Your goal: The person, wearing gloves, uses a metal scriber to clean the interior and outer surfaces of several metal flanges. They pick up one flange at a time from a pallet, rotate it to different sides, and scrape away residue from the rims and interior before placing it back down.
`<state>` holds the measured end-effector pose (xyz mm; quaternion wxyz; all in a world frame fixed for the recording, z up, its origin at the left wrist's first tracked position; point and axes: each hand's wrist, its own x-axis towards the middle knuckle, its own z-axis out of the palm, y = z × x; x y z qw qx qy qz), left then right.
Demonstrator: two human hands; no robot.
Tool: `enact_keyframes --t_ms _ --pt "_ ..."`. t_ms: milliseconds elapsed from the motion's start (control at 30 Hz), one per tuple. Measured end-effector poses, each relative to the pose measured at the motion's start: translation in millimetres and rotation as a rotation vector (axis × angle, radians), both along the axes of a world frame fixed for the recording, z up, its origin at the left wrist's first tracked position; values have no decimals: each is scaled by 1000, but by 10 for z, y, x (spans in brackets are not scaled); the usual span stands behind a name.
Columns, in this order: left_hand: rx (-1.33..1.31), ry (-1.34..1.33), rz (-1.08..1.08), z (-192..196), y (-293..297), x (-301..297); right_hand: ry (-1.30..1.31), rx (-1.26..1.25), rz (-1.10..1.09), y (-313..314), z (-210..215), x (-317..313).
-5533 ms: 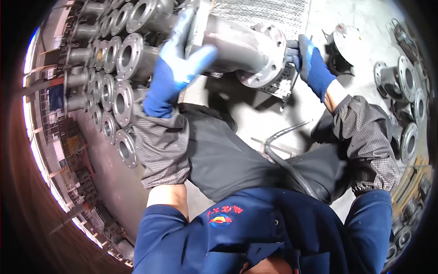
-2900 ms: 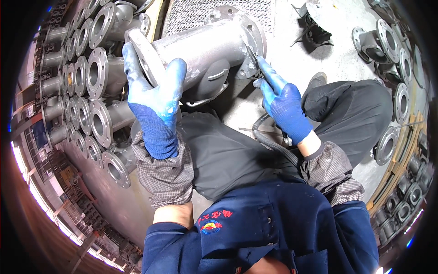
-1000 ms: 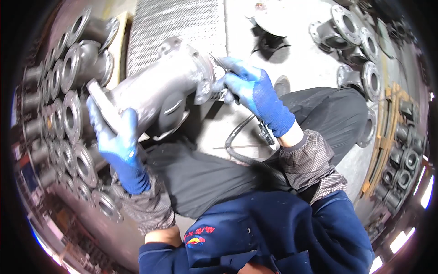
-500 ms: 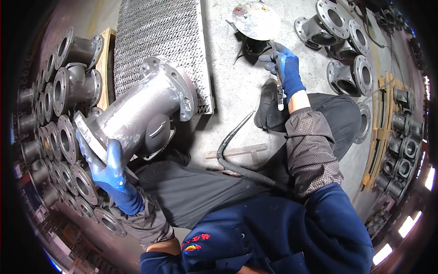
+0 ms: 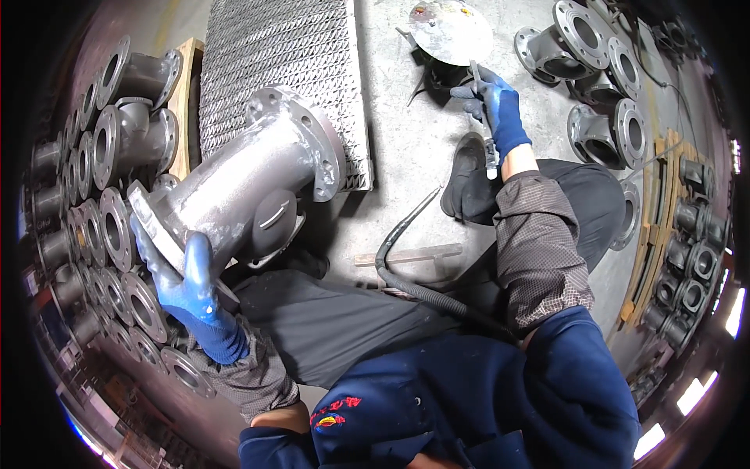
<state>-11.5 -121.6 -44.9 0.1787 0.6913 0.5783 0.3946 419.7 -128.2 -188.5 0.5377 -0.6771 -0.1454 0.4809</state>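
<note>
A large grey tee-shaped flanged pipe fitting [image 5: 242, 176] lies tilted in front of me, its far flange at the edge of a metal grating [image 5: 277, 47]. My left hand [image 5: 187, 281], in a blue-coated glove, grips the near flange, thumb on one side and fingers on the other. Farther right, my right hand [image 5: 494, 109], gloved too, holds a thin, narrow tool [image 5: 488, 148] with a pale butt end, perhaps a spatula. The tool's far tip is at the rim of a round pale disc [image 5: 451, 33] on a dark stand; whether they touch I cannot tell.
Stacked flanged fittings [image 5: 117, 148] crowd the left, beside a wooden board [image 5: 186, 109]. Several more fittings [image 5: 605, 133] stand on the right floor, near a wooden pallet [image 5: 652, 234] and further rows. A black corrugated hose [image 5: 422, 291] crosses by my legs, over a low wooden bar [image 5: 445, 252].
The whole view has shifted slightly, so things appear a little farther right. My left hand keeps its grip on the fitting, and my right hand stays by the disc with the tool.
</note>
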Motion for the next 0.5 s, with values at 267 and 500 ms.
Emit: enact_keyframes --t_ms 267,500 --pt "-72 -51 76 169 -9 234 85 244 277 -74 714 -799" --pt "-87 -226 126 152 -26 256 143 257 617 -452 940 -1731"
